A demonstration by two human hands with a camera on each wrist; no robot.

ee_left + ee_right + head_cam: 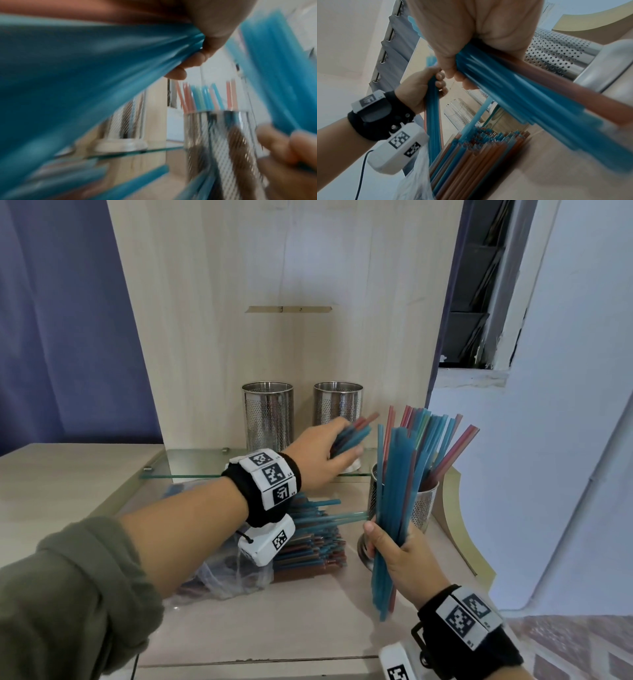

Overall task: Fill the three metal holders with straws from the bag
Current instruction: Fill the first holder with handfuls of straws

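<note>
The left forearm wears an olive-green sleeve pushed up from the wrist; each wrist carries a black strap faced with white blocks printed with black square-pattern markers. Under each wrist hangs a white camera housing bearing a marker; the left one trails a thin black cable.

Shiny perforated metal holders, matt plastic straws, clear crinkled plastic bag, glass shelf, pale wood-grain tabletop
</note>
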